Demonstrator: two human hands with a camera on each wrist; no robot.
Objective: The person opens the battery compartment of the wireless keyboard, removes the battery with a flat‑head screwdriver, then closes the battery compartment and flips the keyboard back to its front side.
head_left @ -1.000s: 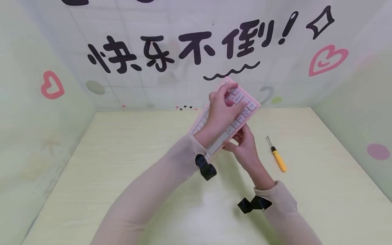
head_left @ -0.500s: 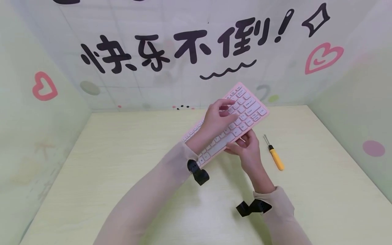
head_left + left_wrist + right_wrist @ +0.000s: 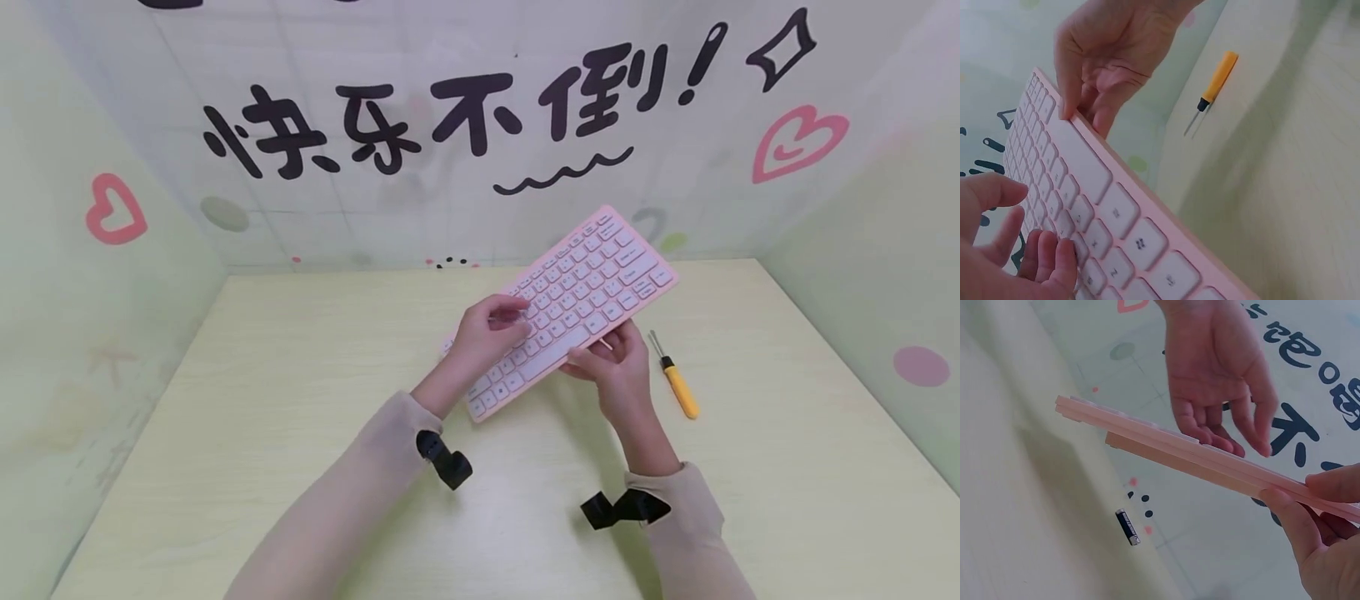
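A pink keyboard (image 3: pixel 573 304) with white keys is held tilted above the table, its right end higher. My right hand (image 3: pixel 624 375) grips its near long edge, thumb on the key side and fingers underneath, as the left wrist view also shows. Over the left part of the keys hovers my left hand (image 3: pixel 480 337), fingers loosely bent with nothing between them. From the right wrist view, the fingertips of the left hand (image 3: pixel 1216 375) are right at the key surface. The same view shows the keyboard (image 3: pixel 1166 450) edge-on, with a raised strip along its underside.
A screwdriver (image 3: pixel 678 385) with a yellow handle lies on the table (image 3: pixel 780 467) to the right of my right hand. In the right wrist view a dark battery (image 3: pixel 1127 527) lies near the table's back edge. Printed walls stand behind and at both sides.
My left hand has slid left and down along the keyboard, uncovering its right part. The keyboard has moved slightly right and turned flatter, with my right hand still holding it.
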